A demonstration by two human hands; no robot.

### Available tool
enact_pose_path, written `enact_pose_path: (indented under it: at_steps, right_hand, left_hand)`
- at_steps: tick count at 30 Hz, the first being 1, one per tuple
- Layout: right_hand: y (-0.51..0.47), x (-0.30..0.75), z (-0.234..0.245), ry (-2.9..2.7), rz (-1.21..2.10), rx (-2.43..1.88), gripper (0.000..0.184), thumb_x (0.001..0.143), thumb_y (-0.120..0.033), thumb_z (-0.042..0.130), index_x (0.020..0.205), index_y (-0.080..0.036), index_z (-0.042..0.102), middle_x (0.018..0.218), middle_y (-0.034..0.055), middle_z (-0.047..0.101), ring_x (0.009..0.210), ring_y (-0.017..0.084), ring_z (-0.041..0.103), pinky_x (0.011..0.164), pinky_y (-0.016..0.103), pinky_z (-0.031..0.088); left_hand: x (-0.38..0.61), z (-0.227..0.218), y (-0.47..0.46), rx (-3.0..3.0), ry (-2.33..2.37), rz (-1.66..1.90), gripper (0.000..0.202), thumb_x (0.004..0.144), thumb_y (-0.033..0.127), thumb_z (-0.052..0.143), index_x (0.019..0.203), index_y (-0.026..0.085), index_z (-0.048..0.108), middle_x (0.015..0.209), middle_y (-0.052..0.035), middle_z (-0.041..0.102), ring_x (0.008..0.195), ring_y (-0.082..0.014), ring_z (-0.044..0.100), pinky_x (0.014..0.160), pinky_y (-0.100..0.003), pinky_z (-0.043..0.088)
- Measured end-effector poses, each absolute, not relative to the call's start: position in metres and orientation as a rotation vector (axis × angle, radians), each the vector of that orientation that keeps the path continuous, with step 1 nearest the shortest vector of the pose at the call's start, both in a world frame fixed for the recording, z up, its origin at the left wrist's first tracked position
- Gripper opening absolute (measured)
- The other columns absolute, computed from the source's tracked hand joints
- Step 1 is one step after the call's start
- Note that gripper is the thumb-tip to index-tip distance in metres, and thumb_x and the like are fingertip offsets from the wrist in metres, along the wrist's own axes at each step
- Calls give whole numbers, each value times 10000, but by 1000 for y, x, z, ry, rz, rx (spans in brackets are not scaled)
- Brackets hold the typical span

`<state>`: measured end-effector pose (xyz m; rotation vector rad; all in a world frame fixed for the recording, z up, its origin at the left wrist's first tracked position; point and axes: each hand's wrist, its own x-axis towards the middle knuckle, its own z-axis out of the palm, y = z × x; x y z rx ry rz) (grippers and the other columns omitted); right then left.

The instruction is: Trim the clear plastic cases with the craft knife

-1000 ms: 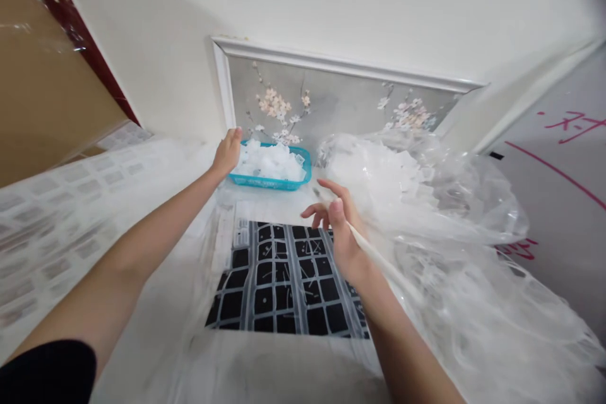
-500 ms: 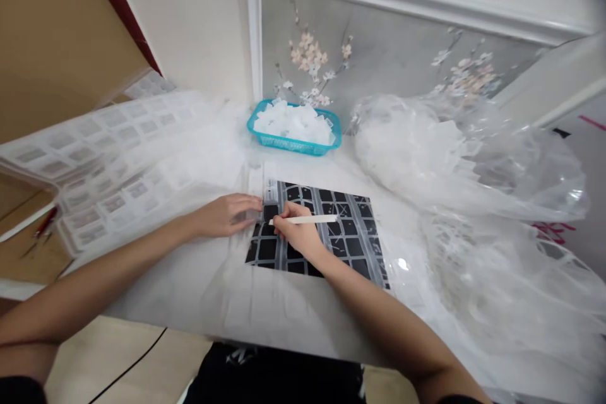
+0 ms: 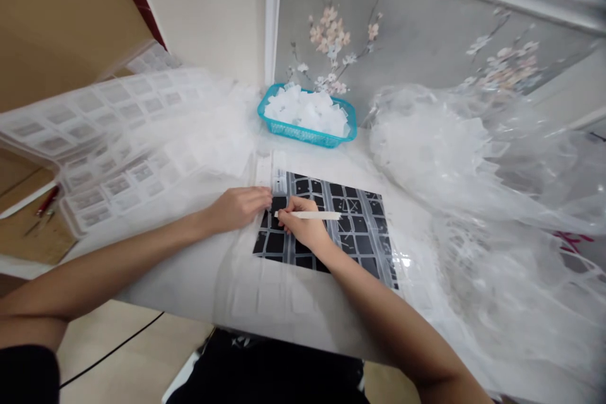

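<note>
My right hand (image 3: 303, 222) pinches a slim white pen-shaped tool (image 3: 315, 215). Its tip end points left, over the left part of a black sheet (image 3: 364, 246) marked with a grey grid; the tip itself is too small to make out. My left hand (image 3: 241, 207) lies flat, fingers stretched, its fingertips at the sheet's left edge. Under and around both hands is a clear plastic moulded sheet (image 3: 265, 293) with square cells, spread over the black one. One small translucent square piece (image 3: 280, 184) sits just above my fingers.
A blue basket (image 3: 307, 134) heaped with translucent pieces stands at the back. Moulded plastic sheets (image 3: 113, 113) are stacked at left. Clear bags (image 3: 426, 145) of pieces and plastic scraps (image 3: 511, 290) crowd the right. Red-handled tools (image 3: 47, 201) lie on cardboard at far left.
The view has shifted slightly, so the basket and black sheet appear a little further right and higher. Both hands keep nearly the same place on the sheet, the tool still held.
</note>
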<state>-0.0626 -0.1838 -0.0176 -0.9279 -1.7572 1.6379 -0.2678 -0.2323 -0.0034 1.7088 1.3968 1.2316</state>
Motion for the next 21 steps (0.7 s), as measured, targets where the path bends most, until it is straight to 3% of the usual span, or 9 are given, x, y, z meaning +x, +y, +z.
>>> enact_pose_path:
  at_steps: [4, 7, 11, 13, 15, 17, 19, 21]
  right_hand:
    - [-187, -62, -16, -1740, 1647, -959, 243, 752, -283, 626, 623, -204, 436, 534, -27, 600, 425, 103, 540, 402, 196, 427]
    - [-182, -54, -7, -1684, 1648, -908, 221, 770, -304, 620, 670, -206, 449, 561, -30, 616, 418, 90, 518, 395, 186, 405]
    - [-156, -41, 2, -1670, 1560, -941, 218, 756, -298, 635, 678, -207, 453, 554, -33, 619, 413, 85, 504, 393, 180, 387]
    - [-142, -39, 1, -1683, 1568, -969, 223, 741, -291, 643, 665, -206, 451, 546, -27, 624, 417, 91, 513, 394, 182, 391]
    - [-133, -40, -4, -1699, 1601, -959, 219, 734, -278, 642, 656, -205, 451, 544, -23, 630, 422, 99, 527, 403, 188, 406]
    - [-130, -42, -10, -1724, 1616, -934, 211, 730, -262, 638, 645, -203, 454, 540, -20, 632, 426, 103, 536, 411, 191, 414]
    - [-131, -44, -15, -1742, 1606, -918, 204, 731, -254, 634, 639, -200, 460, 545, -16, 637, 432, 105, 541, 418, 192, 416]
    - [-133, -45, -17, -1750, 1592, -920, 197, 735, -254, 631, 642, -199, 466, 553, -12, 644, 437, 105, 541, 425, 195, 419]
  left_hand:
    - [-266, 27, -218, 1068, 1406, 1859, 253, 879, 462, 506, 831, 221, 568, 950, -38, 672, 965, -207, 670, 868, -394, 552]
    - [-258, 50, -206, 676, 1139, 2034, 201, 823, 407, 586, 841, 214, 533, 951, -18, 649, 924, -220, 681, 803, -370, 568]
    - [-250, 52, -191, 627, 1101, 1653, 195, 781, 371, 596, 861, 198, 556, 854, -13, 619, 708, -177, 659, 553, -266, 527]
    - [-250, 43, -184, 762, 1191, 1465, 215, 795, 400, 574, 846, 192, 569, 763, 1, 582, 620, -151, 607, 498, -245, 482]
    - [-253, 34, -179, 1118, 1355, 1274, 239, 803, 427, 587, 844, 191, 596, 739, 1, 581, 625, -150, 584, 548, -263, 490]
    - [-258, 26, -177, 1640, 1500, 1042, 243, 805, 426, 618, 887, 197, 636, 825, -22, 633, 750, -177, 610, 688, -300, 505]
    - [-261, 21, -176, 2154, 1505, 776, 247, 834, 399, 610, 981, 208, 661, 953, -53, 659, 907, -209, 609, 817, -329, 477]
    - [-263, 18, -175, 2515, 1411, 542, 265, 877, 362, 563, 1072, 209, 656, 992, -80, 651, 949, -220, 592, 848, -342, 449]
